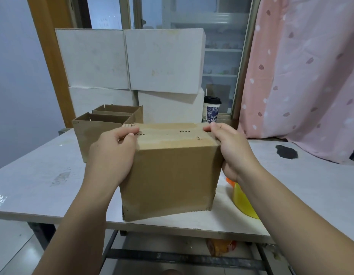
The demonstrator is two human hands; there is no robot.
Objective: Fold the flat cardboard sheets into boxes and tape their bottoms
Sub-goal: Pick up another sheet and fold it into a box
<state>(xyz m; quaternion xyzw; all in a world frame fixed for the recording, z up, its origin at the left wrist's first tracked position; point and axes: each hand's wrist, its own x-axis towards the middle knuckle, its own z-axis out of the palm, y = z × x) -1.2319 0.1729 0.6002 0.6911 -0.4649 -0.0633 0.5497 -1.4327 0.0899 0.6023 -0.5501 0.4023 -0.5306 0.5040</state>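
Left hand (112,153) and right hand (233,153) grip the upper corners of the brown box (170,175), which stands mid-frame on the desk (33,175). It is probably light and hollow. The panels may dent, so the stiffer corners suit holding.

At centre frame the cardboard box (172,175) is seen in plain brown. The stacked boxes (164,60) above it are coloured white. At right, the curtain (301,76) is patterned pink with white dots and dark leaves. The tape roll (244,202) at lower right is coloured yellow.
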